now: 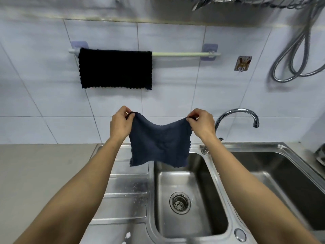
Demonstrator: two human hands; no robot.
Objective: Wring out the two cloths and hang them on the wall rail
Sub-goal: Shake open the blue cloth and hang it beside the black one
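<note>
Fingers of left hand (120,123) and right hand (202,125) pinch blue cloth (159,143) corners; black cloth (115,68) covers rail (181,54) left part; faucet (237,117) beside.

**Figure: The person's arms and hands as seen from the head camera**

Two bare forearms enter from the lower corners, uncovered along their whole visible length; no sleeve edge shows. The left hand (120,124) and right hand (202,123) are bare: no gloves, rings, watch or wristband are worn. Fingernails appear short.
</note>
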